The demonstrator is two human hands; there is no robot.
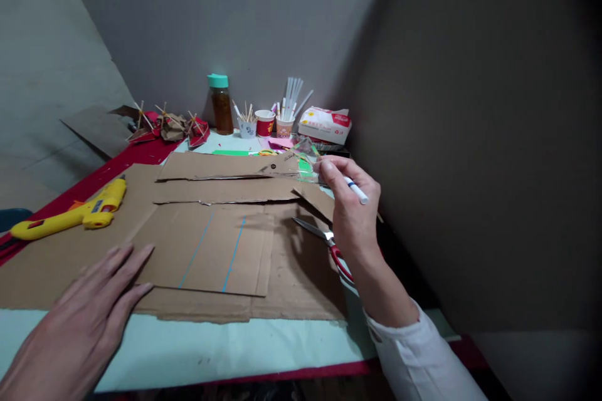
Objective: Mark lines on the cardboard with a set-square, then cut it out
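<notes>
My left hand (101,297) lies flat with fingers stretched out, its fingertips on the left edge of a piece of cardboard (197,257). Two blue lines (234,255) run across that piece. Raised over the far right of the cardboard, my right hand (350,194) is closed. Its thumb and fingers pinch a clear plastic ruler (306,151), whose full shape is hard to make out. A white marker (356,190) is tucked in the same hand. Scissors with red handles (339,260) lie beneath my right wrist, partly hidden by it.
Cut cardboard strips (221,166) lie behind the marked piece. A yellow glue gun (94,207) rests at left. Along the back stand a bottle (221,106), paper cups (264,123) with sticks and pens, and a tissue pack (325,125). A dark wall (470,138) rises at right.
</notes>
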